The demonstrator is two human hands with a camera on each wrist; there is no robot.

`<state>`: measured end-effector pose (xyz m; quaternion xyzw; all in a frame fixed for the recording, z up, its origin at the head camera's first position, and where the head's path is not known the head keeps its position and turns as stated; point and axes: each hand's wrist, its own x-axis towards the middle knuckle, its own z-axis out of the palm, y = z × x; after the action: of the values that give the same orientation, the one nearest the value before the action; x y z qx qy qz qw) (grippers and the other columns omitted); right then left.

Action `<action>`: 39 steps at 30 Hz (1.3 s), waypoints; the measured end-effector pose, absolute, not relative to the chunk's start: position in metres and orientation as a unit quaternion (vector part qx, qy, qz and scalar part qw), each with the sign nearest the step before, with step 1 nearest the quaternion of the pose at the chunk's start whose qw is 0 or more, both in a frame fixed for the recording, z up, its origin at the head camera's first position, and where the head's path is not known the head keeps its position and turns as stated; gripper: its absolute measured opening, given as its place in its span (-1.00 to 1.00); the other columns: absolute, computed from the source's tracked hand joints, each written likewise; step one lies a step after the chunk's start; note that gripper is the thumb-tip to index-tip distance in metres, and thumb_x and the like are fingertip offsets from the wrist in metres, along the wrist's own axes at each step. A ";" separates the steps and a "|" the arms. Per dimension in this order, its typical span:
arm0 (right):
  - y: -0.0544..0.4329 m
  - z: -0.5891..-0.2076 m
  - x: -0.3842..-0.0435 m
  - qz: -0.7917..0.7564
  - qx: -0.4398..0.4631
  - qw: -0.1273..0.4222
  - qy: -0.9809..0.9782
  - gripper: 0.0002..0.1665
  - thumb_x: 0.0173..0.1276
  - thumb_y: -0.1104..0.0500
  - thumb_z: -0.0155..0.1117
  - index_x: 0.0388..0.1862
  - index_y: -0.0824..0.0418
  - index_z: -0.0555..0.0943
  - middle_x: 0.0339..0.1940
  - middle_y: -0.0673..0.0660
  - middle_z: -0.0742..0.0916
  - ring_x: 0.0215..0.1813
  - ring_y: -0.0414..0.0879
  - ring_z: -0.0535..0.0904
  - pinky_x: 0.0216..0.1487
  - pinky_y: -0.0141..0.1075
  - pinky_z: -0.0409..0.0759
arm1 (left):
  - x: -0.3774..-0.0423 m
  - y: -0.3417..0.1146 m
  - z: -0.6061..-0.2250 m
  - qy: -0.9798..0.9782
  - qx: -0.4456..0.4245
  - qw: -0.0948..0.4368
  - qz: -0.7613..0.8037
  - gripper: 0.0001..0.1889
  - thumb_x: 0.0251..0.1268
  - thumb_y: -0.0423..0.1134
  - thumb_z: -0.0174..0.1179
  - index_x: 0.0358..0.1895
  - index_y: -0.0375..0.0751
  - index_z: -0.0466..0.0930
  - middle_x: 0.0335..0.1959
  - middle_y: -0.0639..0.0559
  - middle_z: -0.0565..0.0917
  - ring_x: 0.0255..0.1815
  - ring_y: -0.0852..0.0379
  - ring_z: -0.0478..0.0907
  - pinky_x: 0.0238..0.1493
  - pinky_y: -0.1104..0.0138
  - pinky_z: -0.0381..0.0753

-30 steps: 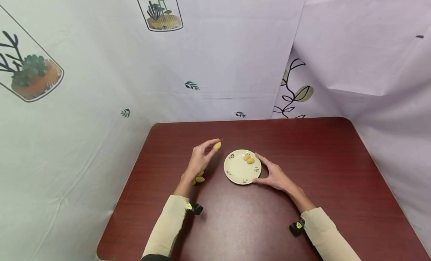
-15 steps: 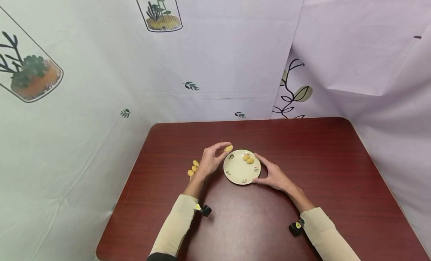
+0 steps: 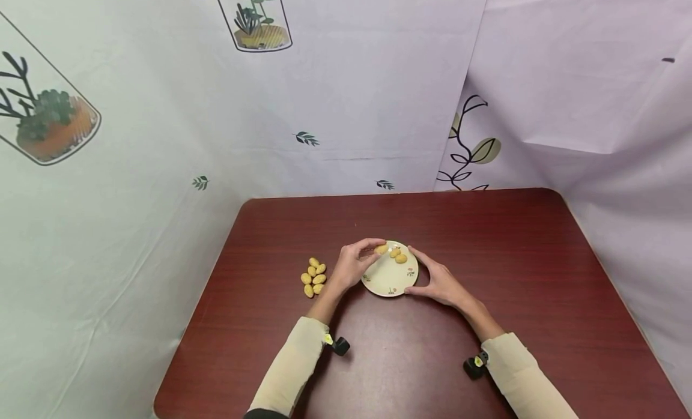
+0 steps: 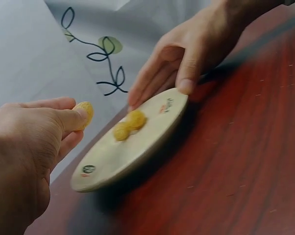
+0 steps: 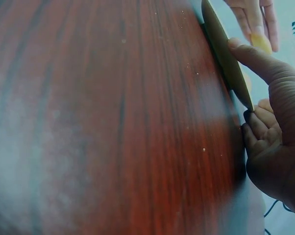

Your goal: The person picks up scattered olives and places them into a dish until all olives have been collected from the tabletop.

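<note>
My left hand (image 3: 350,265) pinches a small yellow oval piece (image 4: 85,114) with a rough surface between thumb and fingers, above the left part of a round cream plate (image 3: 388,280). Little printed figures decorate the plate's rim. On it, near the far side, two similar yellow pieces (image 3: 400,259) lie against each other. My right hand (image 3: 444,284) holds the plate's right edge, thumb at the near side and fingers at the far side. In the right wrist view the right thumb (image 5: 250,51) touches the rim, and some fingers curl by its lower edge.
Several more yellow oval pieces (image 3: 313,279) lie in a loose group on the dark red wooden table (image 3: 400,359), left of the plate. Behind the table and at its sides hangs pale cloth (image 3: 346,95) printed with plants.
My left hand has moved right and slightly nearer with its yellow oval piece, from left of the plate to over it. More of the loose group now shows. The right hand stays on the plate.
</note>
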<state>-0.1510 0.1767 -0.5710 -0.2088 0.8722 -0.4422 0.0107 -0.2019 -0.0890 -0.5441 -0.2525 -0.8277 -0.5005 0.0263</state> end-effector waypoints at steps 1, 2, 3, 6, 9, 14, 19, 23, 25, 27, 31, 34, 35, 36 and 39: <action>0.177 -0.571 -0.151 -0.442 -0.209 0.010 0.872 0.26 0.13 -0.01 0.75 0.68 0.31 0.25 0.56 0.41 0.46 0.52 0.37 0.41 0.44 0.29 0.43 | -0.201 -0.087 -0.546 -0.826 -0.252 0.022 -0.503 -0.67 0.43 -0.42 0.39 0.21 -0.13 0.76 0.14 -0.01 0.79 0.14 0.09 0.74 0.11 0.26 0.75; 0.177 -0.571 -0.151 -0.443 -0.209 0.009 0.872 0.26 0.13 0.00 0.75 0.68 0.31 0.25 0.56 0.42 0.46 0.52 0.37 0.41 0.43 0.29 0.43 | -0.200 -0.085 -0.548 -0.825 -0.252 0.019 -0.506 -0.67 0.42 -0.42 0.39 0.20 -0.14 0.76 0.14 -0.01 0.79 0.13 0.09 0.74 0.10 0.29 0.74; 0.177 -0.571 -0.151 -0.443 -0.210 0.008 0.871 0.26 0.13 0.00 0.75 0.68 0.31 0.26 0.56 0.42 0.46 0.52 0.38 0.42 0.43 0.29 0.43 | -0.198 -0.083 -0.550 -0.821 -0.253 0.015 -0.512 -0.67 0.41 -0.43 0.40 0.19 -0.16 0.76 0.14 -0.03 0.79 0.14 0.08 0.74 0.10 0.31 0.73; 0.176 -0.570 -0.151 -0.444 -0.210 0.007 0.871 0.26 0.12 0.00 0.76 0.68 0.31 0.26 0.56 0.42 0.47 0.52 0.38 0.42 0.43 0.28 0.43 | -0.195 -0.076 -0.555 -0.808 -0.262 0.011 -0.527 -0.66 0.37 -0.50 0.41 0.17 -0.24 0.75 0.12 -0.09 0.79 0.13 0.02 0.75 0.11 0.34 0.73; 0.176 -0.570 -0.151 -0.443 -0.211 0.006 0.871 0.26 0.13 0.00 0.75 0.68 0.31 0.26 0.56 0.42 0.46 0.52 0.38 0.42 0.43 0.28 0.43 | -0.193 -0.071 -0.559 -0.799 -0.273 0.007 -0.536 -0.65 0.32 -0.55 0.41 0.15 -0.29 0.74 0.10 -0.14 0.79 0.13 -0.03 0.76 0.11 0.35 0.72; 0.175 -0.571 -0.150 -0.443 -0.212 0.006 0.871 0.26 0.13 0.02 0.75 0.68 0.32 0.25 0.56 0.42 0.46 0.52 0.38 0.41 0.44 0.28 0.43 | -0.188 -0.066 -0.563 -0.802 -0.275 -0.001 -0.530 -0.67 0.31 -0.54 0.43 0.11 -0.29 0.75 0.09 -0.12 0.79 0.10 0.01 0.77 0.09 0.38 0.72; 0.175 -0.570 -0.150 -0.445 -0.210 0.008 0.871 0.25 0.14 0.02 0.75 0.68 0.32 0.26 0.56 0.41 0.46 0.52 0.38 0.41 0.44 0.29 0.42 | -0.187 -0.064 -0.563 -0.818 -0.275 -0.002 -0.506 -0.70 0.32 -0.50 0.45 0.08 -0.26 0.76 0.10 -0.08 0.80 -0.02 0.06 0.81 0.02 0.40 0.74; 0.175 -0.570 -0.150 -0.443 -0.209 0.009 0.872 0.25 0.14 0.02 0.75 0.68 0.32 0.26 0.56 0.41 0.46 0.52 0.38 0.42 0.43 0.29 0.43 | -0.188 -0.063 -0.564 -0.826 -0.278 0.000 -0.489 -0.71 0.31 -0.46 0.47 0.07 -0.25 0.77 0.06 -0.06 0.82 -0.06 0.09 0.81 -0.01 0.42 0.74; 0.175 -0.570 -0.150 -0.442 -0.208 0.009 0.872 0.25 0.14 0.01 0.75 0.68 0.31 0.26 0.56 0.41 0.47 0.51 0.38 0.42 0.43 0.29 0.43 | -0.188 -0.062 -0.564 -0.828 -0.278 0.005 -0.487 -0.72 0.30 -0.46 0.48 0.05 -0.25 0.77 0.03 -0.07 0.82 -0.06 0.09 0.81 0.00 0.43 0.73; 0.175 -0.570 -0.150 -0.443 -0.208 0.007 0.872 0.25 0.13 0.01 0.75 0.68 0.31 0.26 0.55 0.42 0.47 0.51 0.38 0.43 0.43 0.28 0.43 | -0.188 -0.061 -0.565 -0.830 -0.277 0.009 -0.484 -0.72 0.29 -0.46 0.49 0.04 -0.26 0.77 0.00 -0.08 0.83 -0.07 0.09 0.81 0.00 0.44 0.73; 0.176 -0.571 -0.150 -0.440 -0.209 0.005 0.873 0.25 0.13 0.01 0.75 0.68 0.30 0.26 0.54 0.42 0.48 0.50 0.38 0.44 0.42 0.29 0.44 | -0.187 -0.060 -0.566 -0.833 -0.273 0.014 -0.481 -0.73 0.27 -0.47 0.50 0.02 -0.26 0.77 -0.02 -0.08 0.84 -0.08 0.10 0.82 -0.02 0.46 0.72; 0.176 -0.571 -0.150 -0.439 -0.208 0.005 0.874 0.26 0.13 0.00 0.75 0.68 0.30 0.26 0.55 0.42 0.48 0.50 0.38 0.44 0.43 0.29 0.44 | -0.187 -0.059 -0.566 -0.834 -0.273 0.016 -0.479 -0.73 0.25 -0.49 0.50 0.01 -0.28 0.76 -0.04 -0.09 0.84 -0.07 0.09 0.82 -0.03 0.47 0.72; 0.176 -0.571 -0.150 -0.439 -0.208 0.005 0.874 0.26 0.13 0.00 0.75 0.68 0.30 0.26 0.55 0.42 0.48 0.50 0.38 0.43 0.43 0.29 0.44 | -0.187 -0.059 -0.566 -0.834 -0.273 0.017 -0.479 -0.73 0.25 -0.49 0.50 0.00 -0.29 0.76 -0.05 -0.10 0.84 -0.07 0.09 0.82 -0.03 0.47 0.72; 0.176 -0.571 -0.151 -0.439 -0.208 0.005 0.874 0.26 0.13 0.00 0.75 0.68 0.29 0.26 0.55 0.42 0.47 0.51 0.38 0.43 0.43 0.28 0.44 | -0.187 -0.059 -0.566 -0.834 -0.274 0.017 -0.479 -0.73 0.25 -0.49 0.50 0.00 -0.30 0.76 -0.05 -0.10 0.84 -0.07 0.08 0.82 -0.03 0.47 0.72; 0.176 -0.571 -0.151 -0.441 -0.208 0.005 0.873 0.26 0.13 0.01 0.75 0.68 0.30 0.26 0.56 0.42 0.47 0.51 0.38 0.43 0.44 0.28 0.43 | -0.187 -0.058 -0.566 -0.836 -0.276 0.020 -0.474 -0.74 0.24 -0.49 0.50 -0.02 -0.30 0.76 -0.07 -0.10 0.84 -0.08 0.09 0.82 -0.03 0.48 0.72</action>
<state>-0.1507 0.1758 -0.5711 -0.2085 0.8731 -0.4407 0.0052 -0.1874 -0.0585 -0.5661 -0.2761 -0.8358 -0.4742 0.0199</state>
